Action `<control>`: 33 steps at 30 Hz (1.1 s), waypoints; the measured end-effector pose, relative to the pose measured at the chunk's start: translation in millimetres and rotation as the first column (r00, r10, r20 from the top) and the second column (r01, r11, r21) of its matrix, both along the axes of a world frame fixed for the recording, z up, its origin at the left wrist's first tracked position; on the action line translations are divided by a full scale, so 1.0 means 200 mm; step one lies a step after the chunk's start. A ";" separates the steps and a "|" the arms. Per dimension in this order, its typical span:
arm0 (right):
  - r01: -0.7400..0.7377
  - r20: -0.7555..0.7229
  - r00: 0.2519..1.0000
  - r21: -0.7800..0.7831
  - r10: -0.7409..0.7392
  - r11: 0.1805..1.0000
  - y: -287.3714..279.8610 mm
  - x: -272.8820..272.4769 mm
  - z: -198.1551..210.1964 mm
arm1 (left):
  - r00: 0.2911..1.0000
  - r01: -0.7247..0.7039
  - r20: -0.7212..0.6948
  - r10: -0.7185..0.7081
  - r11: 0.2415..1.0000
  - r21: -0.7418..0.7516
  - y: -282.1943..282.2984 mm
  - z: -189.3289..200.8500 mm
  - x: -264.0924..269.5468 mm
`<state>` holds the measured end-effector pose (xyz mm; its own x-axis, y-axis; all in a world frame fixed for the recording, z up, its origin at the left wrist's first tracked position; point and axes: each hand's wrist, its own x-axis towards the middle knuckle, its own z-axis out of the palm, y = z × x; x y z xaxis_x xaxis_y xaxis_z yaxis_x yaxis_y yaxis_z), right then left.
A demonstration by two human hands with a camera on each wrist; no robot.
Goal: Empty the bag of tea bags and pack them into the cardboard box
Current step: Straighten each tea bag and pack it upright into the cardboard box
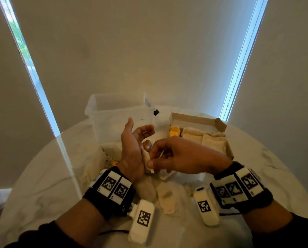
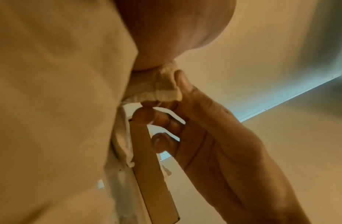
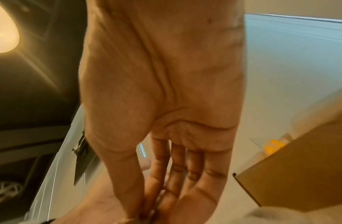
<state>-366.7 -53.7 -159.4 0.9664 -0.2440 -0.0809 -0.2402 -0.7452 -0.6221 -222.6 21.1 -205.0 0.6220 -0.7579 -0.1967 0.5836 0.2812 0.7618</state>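
My left hand point(image 1: 139, 138) is raised with the palm turned right and the fingers loosely curled. A pale tea bag point(image 1: 147, 159) lies against that palm. My right hand point(image 1: 151, 161) pinches the tea bag between thumb and fingers; the pinch shows close up on the tea bag point(image 2: 156, 86) in the left wrist view. The open cardboard box point(image 1: 196, 119) stands behind my right hand, with tea bags packed in a row and a yellow item at its left end. The crumpled clear bag point(image 1: 96, 160) lies left of my left wrist with more tea bags inside.
A clear plastic tub point(image 1: 117, 111) stands at the back of the round, cloth-covered table point(image 1: 42, 185). Loose tea bags point(image 1: 167, 199) lie on the cloth between my wrists. In the right wrist view the box's side point(image 3: 300, 174) is close on the right.
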 end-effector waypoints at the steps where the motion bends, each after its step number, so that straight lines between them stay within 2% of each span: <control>1: 0.001 0.029 1.000 0.009 -0.001 1.000 -0.01 0.00 -0.02 | 1.000 0.003 -0.002 -0.003 1.000 -0.005 0.00 0.00 0.00; 4: 0.092 0.150 0.984 0.044 -0.098 0.995 -0.05 -0.01 -0.04 | 0.998 0.054 0.035 -0.054 0.999 0.008 -0.01 0.00 -0.01; 6: 0.175 0.242 0.946 0.173 -0.214 0.969 -0.09 -0.03 -0.04 | 0.969 0.155 0.186 -0.163 0.986 0.056 0.00 0.02 -0.03; 8: 0.220 0.287 0.894 0.390 -0.345 0.894 -0.14 -0.05 -0.03 | 0.864 0.233 0.425 -0.270 0.963 0.137 0.00 0.01 -0.05; 10: 0.258 0.325 0.854 0.416 -0.407 0.872 -0.19 -0.08 -0.03 | 0.773 0.203 0.573 -0.272 0.962 0.183 -0.01 0.00 -0.06; 13: 0.323 0.337 0.806 0.440 -0.487 0.838 -0.25 -0.10 -0.04 | 0.801 0.152 0.560 -0.212 0.977 0.151 -0.01 -0.02 -0.05; 17: 0.335 0.367 0.714 0.569 -0.596 0.751 -0.27 -0.08 -0.06 | 0.824 0.078 0.558 -0.104 0.994 0.071 -0.02 -0.03 -0.03; 20: 0.285 0.314 0.720 0.679 -0.619 0.677 -0.26 -0.06 -0.08 | 0.837 0.040 0.546 -0.043 0.999 0.016 -0.02 -0.04 -0.01; 23: 0.299 0.349 0.752 0.577 -0.560 0.760 -0.26 -0.06 -0.10 | 0.841 -0.002 0.541 0.002 1.000 -0.001 -0.02 -0.05 0.00; 27: 0.267 0.483 0.649 0.579 -0.588 0.771 -0.27 -0.09 -0.07 | 0.847 -0.017 0.532 0.006 1.000 0.016 -0.03 -0.04 0.00; 33: 0.253 0.561 0.619 0.520 -0.549 0.816 -0.24 -0.07 -0.08 | 0.872 -0.033 0.489 0.009 0.999 0.040 -0.04 -0.05 0.01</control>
